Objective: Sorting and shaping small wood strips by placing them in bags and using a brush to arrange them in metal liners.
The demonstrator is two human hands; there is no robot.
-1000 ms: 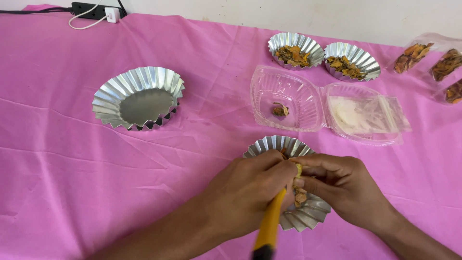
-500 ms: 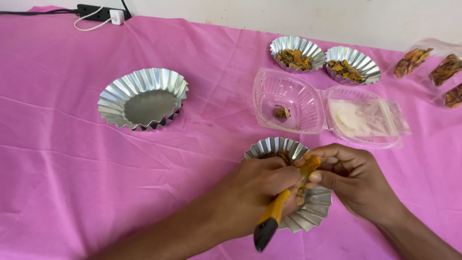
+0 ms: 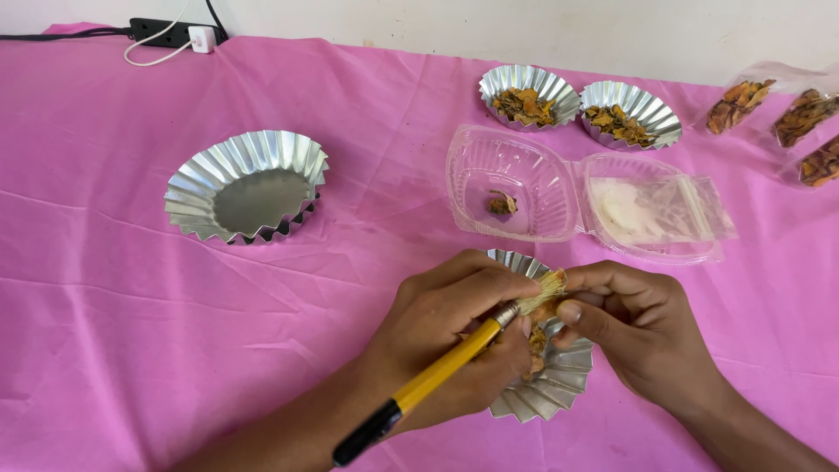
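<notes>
We see a work surface covered edge to edge by a pink cloth point(image 3: 131, 332), creased in long shallow folds. At 12 o'clock a pale, off-white wall point(image 3: 524, 26) meets the surface. At 11 o'clock a black power strip point(image 3: 166, 32) lies along that junction, carrying a white plug point(image 3: 200, 38) and cable. Lighting is even and soft.
</notes>
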